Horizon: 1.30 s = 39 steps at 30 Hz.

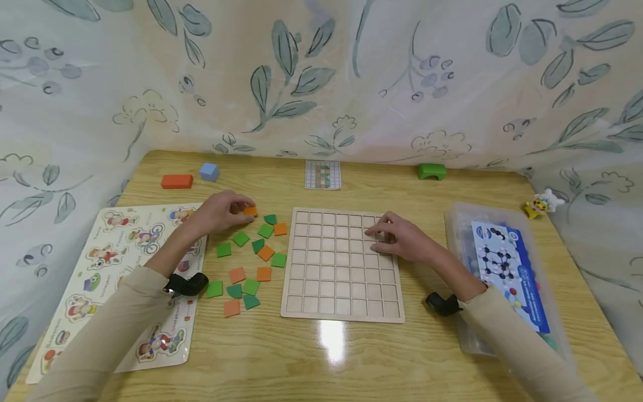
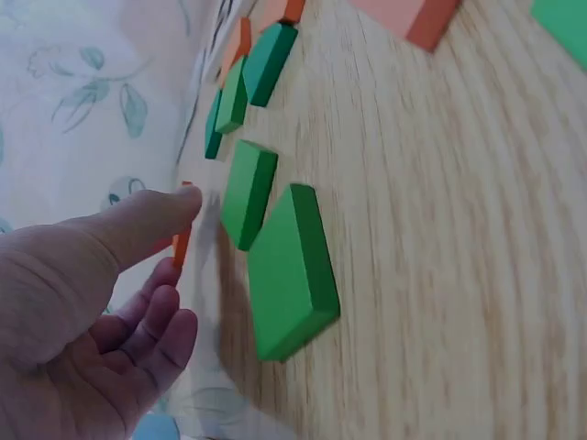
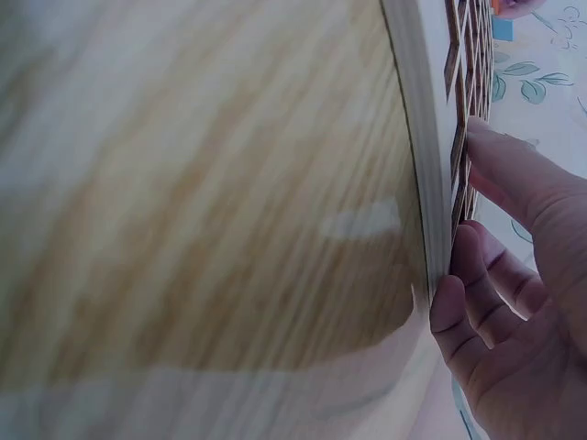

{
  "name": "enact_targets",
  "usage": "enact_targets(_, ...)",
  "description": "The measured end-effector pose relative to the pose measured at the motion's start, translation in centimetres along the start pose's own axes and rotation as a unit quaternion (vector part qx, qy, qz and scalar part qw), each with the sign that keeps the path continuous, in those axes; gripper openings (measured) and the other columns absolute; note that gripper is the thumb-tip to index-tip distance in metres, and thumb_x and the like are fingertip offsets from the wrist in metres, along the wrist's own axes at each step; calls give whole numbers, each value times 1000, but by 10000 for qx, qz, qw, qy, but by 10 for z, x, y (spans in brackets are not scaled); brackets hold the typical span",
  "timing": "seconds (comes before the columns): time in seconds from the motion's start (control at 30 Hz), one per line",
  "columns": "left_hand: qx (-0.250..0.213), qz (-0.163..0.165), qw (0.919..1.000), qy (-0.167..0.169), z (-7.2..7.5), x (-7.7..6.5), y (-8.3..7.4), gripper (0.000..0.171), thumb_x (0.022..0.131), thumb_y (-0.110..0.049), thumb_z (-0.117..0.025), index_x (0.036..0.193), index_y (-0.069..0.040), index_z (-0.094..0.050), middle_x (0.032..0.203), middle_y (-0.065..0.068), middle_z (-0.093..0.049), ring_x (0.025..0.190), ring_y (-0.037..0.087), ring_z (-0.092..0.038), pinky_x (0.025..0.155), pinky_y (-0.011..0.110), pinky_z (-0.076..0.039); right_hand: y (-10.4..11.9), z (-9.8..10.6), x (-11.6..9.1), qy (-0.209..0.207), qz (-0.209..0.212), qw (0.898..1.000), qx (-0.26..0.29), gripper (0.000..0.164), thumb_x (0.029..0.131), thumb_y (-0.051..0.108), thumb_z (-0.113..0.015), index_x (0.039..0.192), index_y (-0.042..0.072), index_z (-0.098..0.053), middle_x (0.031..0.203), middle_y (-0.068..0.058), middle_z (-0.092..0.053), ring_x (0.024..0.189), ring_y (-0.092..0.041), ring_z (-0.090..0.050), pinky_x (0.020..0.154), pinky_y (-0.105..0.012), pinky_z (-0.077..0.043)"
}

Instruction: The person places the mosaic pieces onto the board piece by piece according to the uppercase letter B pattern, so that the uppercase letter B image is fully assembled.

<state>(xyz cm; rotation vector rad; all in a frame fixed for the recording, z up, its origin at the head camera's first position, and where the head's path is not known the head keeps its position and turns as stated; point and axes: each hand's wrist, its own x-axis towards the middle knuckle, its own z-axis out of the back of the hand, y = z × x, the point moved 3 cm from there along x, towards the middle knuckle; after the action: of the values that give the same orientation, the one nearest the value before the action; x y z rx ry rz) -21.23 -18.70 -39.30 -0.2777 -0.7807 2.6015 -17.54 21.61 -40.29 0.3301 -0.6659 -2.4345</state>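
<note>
A pale wooden grid board (image 1: pixel 343 264) lies in the middle of the table, its cells bare. Left of it lie several green and orange tiles (image 1: pixel 251 257). My left hand (image 1: pixel 223 211) pinches an orange tile (image 1: pixel 250 211) at the top of that scatter; the left wrist view shows the orange tile (image 2: pixel 182 240) between thumb and fingers, with green tiles (image 2: pixel 289 270) beside it. My right hand (image 1: pixel 399 234) rests on the board's upper right part, fingers loosely bent on the grid (image 3: pixel 463 137), gripping nothing.
A character puzzle board (image 1: pixel 120 279) lies at the left. An orange block (image 1: pixel 177 181), a blue cube (image 1: pixel 209 171), a pattern card (image 1: pixel 323 174) and a green block (image 1: pixel 432 171) sit at the back. A plastic box (image 1: pixel 502 268) stands at the right, a small toy (image 1: pixel 540 204) behind it.
</note>
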Motion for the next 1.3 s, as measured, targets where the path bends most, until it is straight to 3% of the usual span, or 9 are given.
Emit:
enact_targets(0.37,-428,-184,9988,-163,-2,-1,-14,36,89,-19,-71,121,-4,-66,105,17,-66,92,28,-60,80,43,-50,0,1,-1,7,-18,10000,86,33,88,19,-72,120,13,-68,105,-7,-53,80,-14,-46,71,-27,-41)
enact_targets(0.8,-1074,-835,9905,187,-38,12,-73,36,87,-18,-74,120,-6,-68,102,12,-61,84,19,-54,73,30,-46,-2,-1,0,61,-43,9998,197,35,90,22,-70,123,13,-66,105,-6,-51,81,-13,-45,71,-27,-41)
enact_targets(1.03,-1113,-945,9887,328,-52,27,-87,35,87,-20,-73,120,-9,-68,101,9,-61,87,19,-55,76,30,-47,-1,1,3,19,-25,9998,174,35,90,22,-70,124,14,-66,105,-6,-51,81,-14,-45,71,-27,-41)
enact_targets(1.3,-1028,-1124,9861,657,-69,39,-105,31,89,-22,-70,118,-12,-69,94,4,-57,83,17,-46,72,28,-39,-2,0,-1,63,-43,9995,291,36,90,21,-70,124,13,-65,105,-6,-51,81,-14,-45,72,-27,-41)
